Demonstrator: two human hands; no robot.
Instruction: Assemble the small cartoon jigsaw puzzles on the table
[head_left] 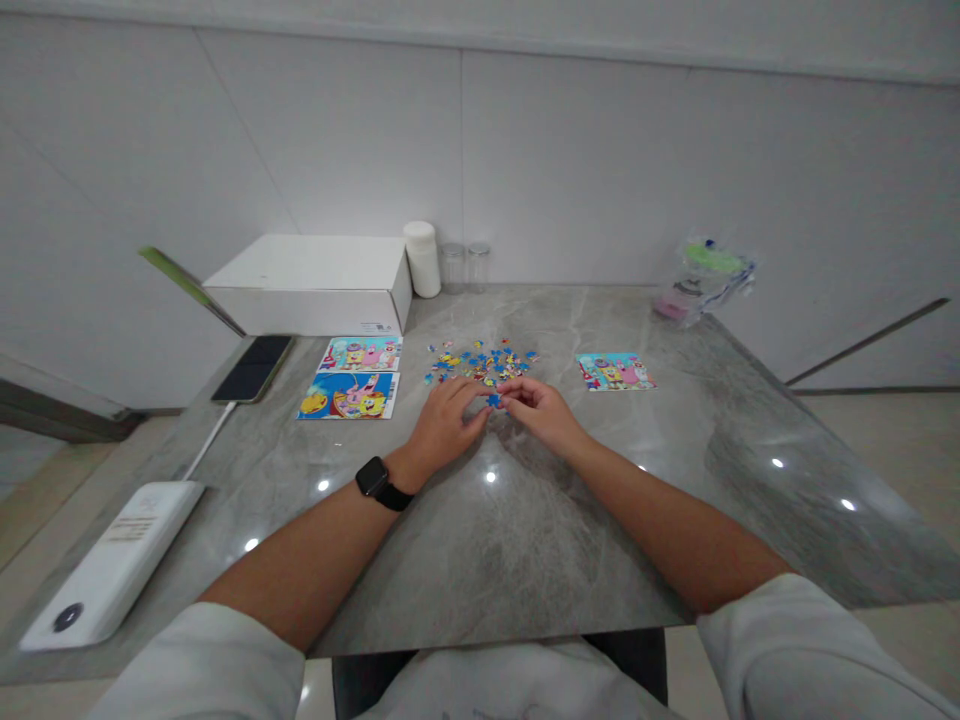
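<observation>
The piece (493, 401) sits between the two hands, just above or on the worktop (480, 570) (which of the two I cannot tell), in front of the pile (499, 362). It shows no clear long axis — about as broad as it is deep — and it is too small to say which way its tabs point. It is mostly blue, with an uneven, knobbed outline; finer print is lost at this size, and fingertips cover part of its right side.

The right hand (546, 412) pinches that right side between thumb and forefinger, its other fingers curled. The left hand (448, 420) reaches in from the other side, thumb and forefinger curved apart with a gap between them — whether they touch the piece, I cannot tell.

The pile is a loose scatter of blue, yellow and pink bits. Two cards (349, 396) lie left of it, one beyond the other, and a third card (616, 372) lies to the right.
</observation>
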